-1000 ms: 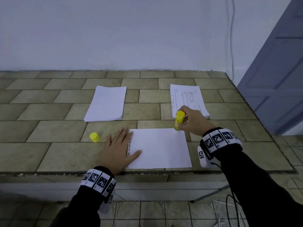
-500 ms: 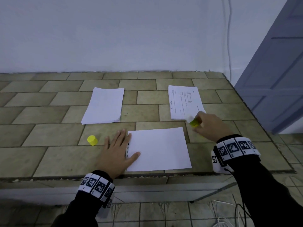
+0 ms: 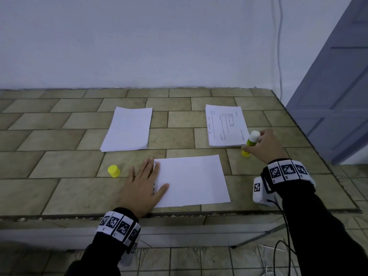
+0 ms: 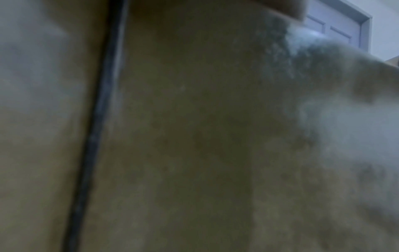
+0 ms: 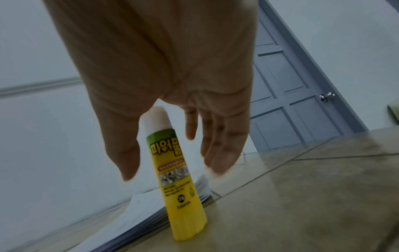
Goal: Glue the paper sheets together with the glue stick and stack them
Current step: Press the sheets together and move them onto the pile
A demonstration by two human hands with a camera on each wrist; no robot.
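The left hand [image 3: 142, 188] lies flat, fingers straight, pressing the left edge of a single white sheet [image 3: 192, 181] near the worktop's [image 3: 59, 188] front edge. The right hand [image 3: 265, 145] has a released grip, its fingers [image 5: 218, 153] loose around the uncapped glue stick [image 5: 179, 163], which stands upright just beside the printed paper stack [image 3: 226, 125]. A blank paper stack [image 3: 127, 129] lies toward the back; the yellow cap [image 3: 114, 171] sits left of the left hand.

wall [image 3: 139, 40]: plain white | counter [image 3: 59, 136]: tan tiles | door [image 5: 287, 95]: grey-blue, panelled | cable [image 3: 279, 46]: seemingly on wall
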